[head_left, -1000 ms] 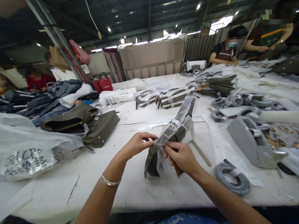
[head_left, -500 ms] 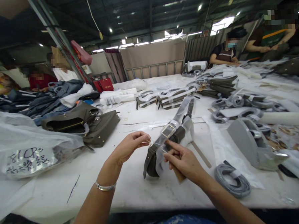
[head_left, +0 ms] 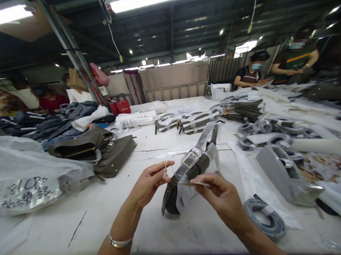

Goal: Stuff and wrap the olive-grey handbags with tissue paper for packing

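Note:
An olive handbag (head_left: pixel 172 196) stands on the white table in front of me, its strap and gold-coloured buckle (head_left: pixel 190 159) wrapped in clear film. To its left, my left hand (head_left: pixel 149 183) is closed in a pinch on a thin pale string (head_left: pixel 165 169), looped around the fingers. My right hand (head_left: pixel 220 197), on the bag's near right side, pinches a flat tag (head_left: pixel 200 184) seen nearly edge-on. Whether the string joins the tag is too fine to make out.
A grey tape dispenser (head_left: pixel 281 175) and a coiled, wrapped strap (head_left: pixel 265 217) lie to the right. Olive bags (head_left: pixel 114 155) and a marked plastic bag (head_left: pixel 33 180) are on the left. More wrapped bags (head_left: pixel 198 121) lie farther back. Co-workers (head_left: pixel 294 60) stand beyond the table.
My right hand has turned, so the tag that hung below it now lies nearly level by the bag. The left fingers have spread the string into a loop. The view has tilted upward.

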`<action>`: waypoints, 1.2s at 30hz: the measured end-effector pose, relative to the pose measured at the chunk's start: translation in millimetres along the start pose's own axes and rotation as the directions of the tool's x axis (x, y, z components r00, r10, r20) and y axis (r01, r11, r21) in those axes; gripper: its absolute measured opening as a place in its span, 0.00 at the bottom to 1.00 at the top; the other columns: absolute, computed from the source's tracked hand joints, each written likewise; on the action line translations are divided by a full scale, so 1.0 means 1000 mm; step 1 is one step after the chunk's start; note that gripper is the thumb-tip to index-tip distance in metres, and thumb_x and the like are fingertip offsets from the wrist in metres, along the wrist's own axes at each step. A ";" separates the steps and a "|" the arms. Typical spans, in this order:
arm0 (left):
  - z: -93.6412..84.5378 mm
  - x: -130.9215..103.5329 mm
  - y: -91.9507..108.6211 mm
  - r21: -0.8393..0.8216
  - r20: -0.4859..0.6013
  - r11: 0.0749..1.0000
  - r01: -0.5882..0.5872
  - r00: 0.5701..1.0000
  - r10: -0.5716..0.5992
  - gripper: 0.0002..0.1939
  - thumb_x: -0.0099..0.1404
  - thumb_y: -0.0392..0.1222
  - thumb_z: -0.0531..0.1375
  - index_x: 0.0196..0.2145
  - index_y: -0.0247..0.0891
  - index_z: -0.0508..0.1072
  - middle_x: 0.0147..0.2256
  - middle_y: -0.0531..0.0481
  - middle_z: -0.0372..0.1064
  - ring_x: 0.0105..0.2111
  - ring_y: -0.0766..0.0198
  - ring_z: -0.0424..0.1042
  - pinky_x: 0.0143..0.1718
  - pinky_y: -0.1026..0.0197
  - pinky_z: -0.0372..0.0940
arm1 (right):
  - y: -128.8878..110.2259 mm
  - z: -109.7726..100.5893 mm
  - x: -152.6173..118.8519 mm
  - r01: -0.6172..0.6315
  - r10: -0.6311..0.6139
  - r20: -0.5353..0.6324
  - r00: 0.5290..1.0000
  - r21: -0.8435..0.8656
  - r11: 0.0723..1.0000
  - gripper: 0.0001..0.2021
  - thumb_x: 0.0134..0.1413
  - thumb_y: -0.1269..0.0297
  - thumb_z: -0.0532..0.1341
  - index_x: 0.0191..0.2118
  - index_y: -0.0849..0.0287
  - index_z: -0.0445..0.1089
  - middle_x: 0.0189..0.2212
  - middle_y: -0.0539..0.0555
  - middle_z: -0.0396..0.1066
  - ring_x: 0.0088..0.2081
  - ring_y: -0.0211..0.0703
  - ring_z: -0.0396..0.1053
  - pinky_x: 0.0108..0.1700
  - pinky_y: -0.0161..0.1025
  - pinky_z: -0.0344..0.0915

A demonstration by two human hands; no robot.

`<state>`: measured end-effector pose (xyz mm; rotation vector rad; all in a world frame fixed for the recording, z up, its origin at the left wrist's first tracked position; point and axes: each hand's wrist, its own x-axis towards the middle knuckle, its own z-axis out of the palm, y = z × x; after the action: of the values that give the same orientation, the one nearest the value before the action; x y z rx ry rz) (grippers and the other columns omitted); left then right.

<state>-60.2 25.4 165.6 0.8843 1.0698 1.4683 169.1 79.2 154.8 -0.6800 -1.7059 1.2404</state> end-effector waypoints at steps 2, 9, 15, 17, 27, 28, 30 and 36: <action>0.002 0.003 -0.003 0.088 0.020 0.995 -0.038 0.999 0.037 0.21 0.60 0.49 0.68 0.49 0.38 0.78 0.42 0.42 0.77 0.39 0.64 0.74 0.35 0.68 0.65 | -0.001 0.008 0.010 0.026 -0.028 0.012 1.000 0.129 0.991 0.08 0.55 0.58 0.67 0.37 0.57 0.73 0.37 0.55 0.77 0.42 0.47 0.76 0.47 0.41 0.74; 0.013 -0.005 0.014 0.260 0.203 0.927 -0.270 0.954 0.221 0.24 0.57 0.54 0.69 0.48 0.39 0.79 0.49 0.42 0.75 0.52 0.50 0.71 0.54 0.54 0.66 | -0.024 0.025 0.037 0.174 -0.162 0.081 0.983 -0.184 0.967 0.23 0.58 0.65 0.64 0.59 0.52 0.66 0.34 0.49 0.75 0.35 0.40 0.74 0.42 0.36 0.72; 0.033 -0.022 0.036 0.557 0.158 0.710 -0.430 0.895 0.418 0.15 0.57 0.41 0.70 0.43 0.42 0.79 0.46 0.45 0.73 0.47 0.56 0.73 0.48 0.57 0.71 | -0.041 0.027 0.048 0.260 -0.191 0.251 0.949 -0.282 0.924 0.34 0.54 0.76 0.61 0.65 0.46 0.59 0.37 0.48 0.77 0.39 0.41 0.75 0.47 0.40 0.70; 0.035 -0.026 0.036 0.668 0.171 0.592 -0.451 0.867 0.468 0.15 0.59 0.38 0.68 0.45 0.44 0.78 0.47 0.45 0.72 0.49 0.57 0.72 0.47 0.59 0.71 | -0.042 0.027 0.047 0.217 -0.165 0.273 0.948 -0.169 0.962 0.33 0.56 0.75 0.60 0.66 0.48 0.58 0.41 0.49 0.78 0.43 0.42 0.75 0.52 0.42 0.69; 0.031 -0.050 0.005 0.860 -0.097 0.428 -0.277 0.735 0.671 0.23 0.64 0.37 0.63 0.57 0.47 0.70 0.39 0.53 0.75 0.37 0.67 0.76 0.43 0.64 0.72 | -0.019 0.033 0.028 -0.061 -0.033 0.162 0.986 0.543 0.837 0.24 0.61 0.66 0.63 0.62 0.46 0.63 0.58 0.53 0.69 0.60 0.44 0.66 0.59 0.44 0.66; 0.032 -0.054 0.007 0.873 -0.079 0.392 -0.288 0.711 0.699 0.21 0.65 0.37 0.63 0.55 0.47 0.72 0.40 0.53 0.75 0.38 0.68 0.75 0.43 0.65 0.71 | -0.018 0.033 0.028 -0.020 -0.065 0.153 0.986 0.495 0.869 0.23 0.61 0.66 0.62 0.61 0.46 0.64 0.58 0.53 0.69 0.59 0.44 0.66 0.59 0.44 0.67; 0.034 -0.061 0.014 0.902 -0.037 0.304 -0.308 0.645 0.763 0.17 0.65 0.35 0.63 0.51 0.47 0.75 0.41 0.53 0.75 0.40 0.68 0.75 0.44 0.66 0.70 | -0.018 0.032 0.028 0.116 -0.162 0.124 0.979 0.312 0.943 0.19 0.62 0.67 0.61 0.57 0.48 0.69 0.57 0.53 0.70 0.58 0.44 0.67 0.59 0.44 0.66; 0.050 -0.092 0.020 0.935 -0.035 0.187 -0.303 0.444 0.895 0.21 0.60 0.28 0.66 0.50 0.43 0.73 0.37 0.53 0.75 0.35 0.68 0.74 0.42 0.63 0.71 | 0.002 0.033 0.030 0.349 -0.342 0.079 0.936 -0.104 0.931 0.15 0.64 0.72 0.56 0.52 0.52 0.73 0.51 0.52 0.74 0.55 0.42 0.69 0.62 0.42 0.63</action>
<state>-5.1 -58.1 203.0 1.8585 2.2357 2.0390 126.3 90.0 160.4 -0.3876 -1.8644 0.9260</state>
